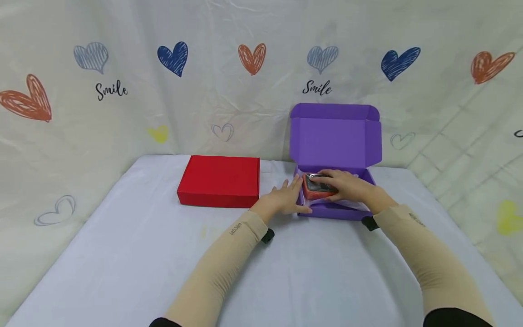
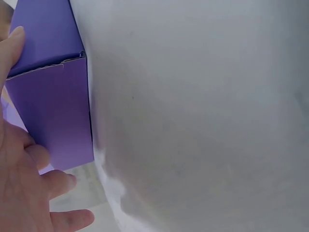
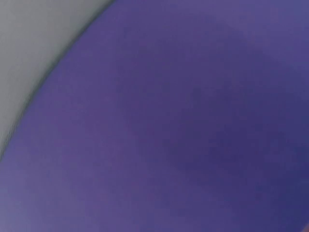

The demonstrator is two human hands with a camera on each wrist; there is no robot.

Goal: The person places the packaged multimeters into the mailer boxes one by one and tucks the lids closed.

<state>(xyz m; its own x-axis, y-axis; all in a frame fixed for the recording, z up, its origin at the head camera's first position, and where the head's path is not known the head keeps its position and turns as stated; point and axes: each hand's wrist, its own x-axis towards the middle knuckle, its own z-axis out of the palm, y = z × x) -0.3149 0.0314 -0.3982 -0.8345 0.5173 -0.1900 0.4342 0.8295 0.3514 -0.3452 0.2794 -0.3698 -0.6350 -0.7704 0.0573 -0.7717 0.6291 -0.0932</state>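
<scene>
Inside the purple box (image 1: 333,213), the right hand (image 1: 345,185) has fingers clamped on an orange-and-black thing (image 1: 313,192), kinda hiding part of it. Left hand (image 1: 284,200) touches the box's side, fingers spread. Lid (image 1: 331,141) stands up behind; closed red box (image 1: 220,181) sits off left.

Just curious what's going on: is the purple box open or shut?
Open: the purple box has its lid standing up at the back, its inside partly showing.

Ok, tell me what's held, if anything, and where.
The right hand holds the orange item by its right end; the left hand only touches the purple box.
</scene>
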